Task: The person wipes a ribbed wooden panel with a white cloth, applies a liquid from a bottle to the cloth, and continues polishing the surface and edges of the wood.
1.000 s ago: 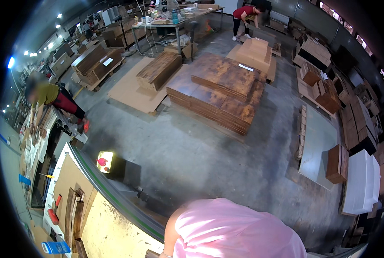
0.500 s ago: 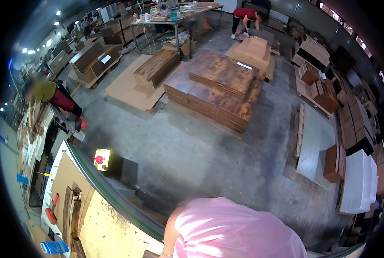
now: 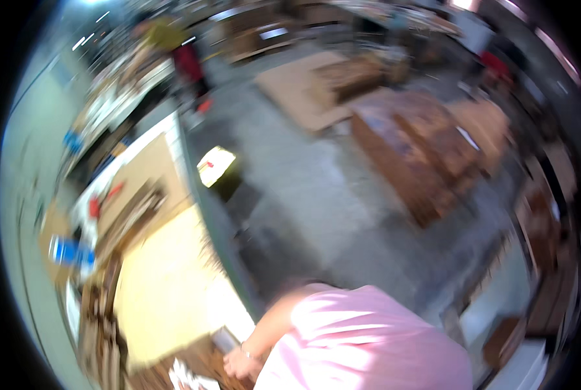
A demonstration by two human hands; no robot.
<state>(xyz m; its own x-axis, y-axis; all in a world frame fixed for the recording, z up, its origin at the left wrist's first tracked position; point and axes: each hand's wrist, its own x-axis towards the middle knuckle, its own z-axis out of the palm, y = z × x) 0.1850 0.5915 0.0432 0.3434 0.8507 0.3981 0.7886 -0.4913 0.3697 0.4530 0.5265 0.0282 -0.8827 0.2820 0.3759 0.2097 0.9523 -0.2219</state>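
The picture is blurred by motion. My pink shirt fills the lower middle. My left forearm reaches out of it to my left hand, which has a band at the wrist and hangs over the near end of a workbench. The hand is next to a white crumpled thing and a small grey object; I cannot make out whether it holds anything. A pale wooden board lies on the bench just beyond the hand. My right hand is out of sight.
The bench runs up the left side with tools and blue and red items on it. A lit yellow box stands on the grey floor beside it. Stacks of brown wooden panels lie at the right. A person in yellow and red stands far back.
The view has swung left and down, so the bench now fills the left side. My left forearm and hand have come into view at the bottom. The picture has become blurred.
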